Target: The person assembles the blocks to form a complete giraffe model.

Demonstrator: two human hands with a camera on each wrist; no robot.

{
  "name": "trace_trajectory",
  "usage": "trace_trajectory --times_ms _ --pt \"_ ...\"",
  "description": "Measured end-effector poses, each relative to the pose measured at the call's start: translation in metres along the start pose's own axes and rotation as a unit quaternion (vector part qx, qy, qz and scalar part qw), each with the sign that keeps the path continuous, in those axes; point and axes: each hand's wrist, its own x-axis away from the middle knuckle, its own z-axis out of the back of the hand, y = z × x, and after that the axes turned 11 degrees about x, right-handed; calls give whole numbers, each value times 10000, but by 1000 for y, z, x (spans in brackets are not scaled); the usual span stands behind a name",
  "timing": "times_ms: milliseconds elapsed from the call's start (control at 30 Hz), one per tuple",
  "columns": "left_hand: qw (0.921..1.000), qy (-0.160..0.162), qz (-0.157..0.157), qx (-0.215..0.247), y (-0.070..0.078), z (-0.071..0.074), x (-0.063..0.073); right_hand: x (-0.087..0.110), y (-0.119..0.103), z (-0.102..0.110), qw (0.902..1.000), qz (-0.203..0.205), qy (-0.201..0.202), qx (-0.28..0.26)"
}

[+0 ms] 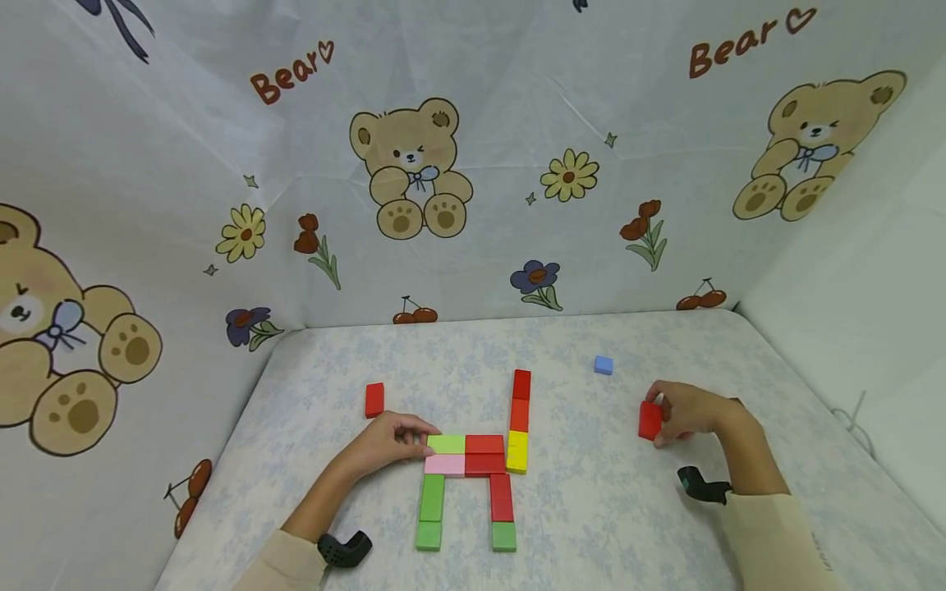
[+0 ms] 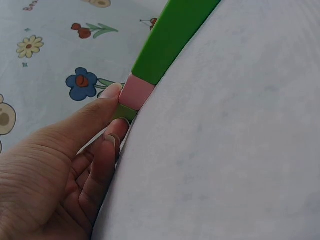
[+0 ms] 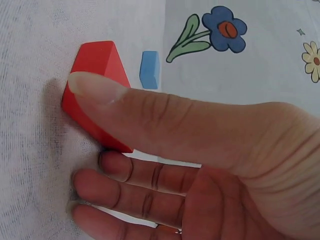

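My left hand (image 1: 383,445) pinches the left corner of a light green block (image 1: 447,444), the thumb also beside the pink block (image 2: 137,92) lying against it. Two red blocks (image 1: 484,455) continue that row to the right. Green blocks (image 1: 432,497) run down from its left end; a red block (image 1: 501,497) and a green one (image 1: 504,537) run down from its right. Over on the right, my right hand (image 1: 686,412) grips a separate red block (image 3: 95,60) between thumb and fingers, low over the table. Part of that block is hidden behind the thumb.
A column of two red blocks (image 1: 521,400) and a yellow block (image 1: 517,452) rises at the row's right end. One loose red block (image 1: 374,400) lies beyond my left hand; a small blue block (image 1: 603,365) lies farther back. Bear-printed cloth (image 1: 488,271) borders the table's back.
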Motion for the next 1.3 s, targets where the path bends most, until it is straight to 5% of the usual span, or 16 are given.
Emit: trace_trajectory --times_ms 267,567,1033,1300 --pt "10000 51 -33 -34 2 0 1 2 -6 1 9997 131 158 152" --pt "10000 69 -14 62 2 -2 3 2 -8 2 9969 576 379 -389" --pt "10000 -26 10 16 4 -2 1 -7 -26 -3 9800 1127 1629 -191" --pt "9999 65 16 78 4 -2 3 -17 -43 -10 9701 1384 1980 -240"
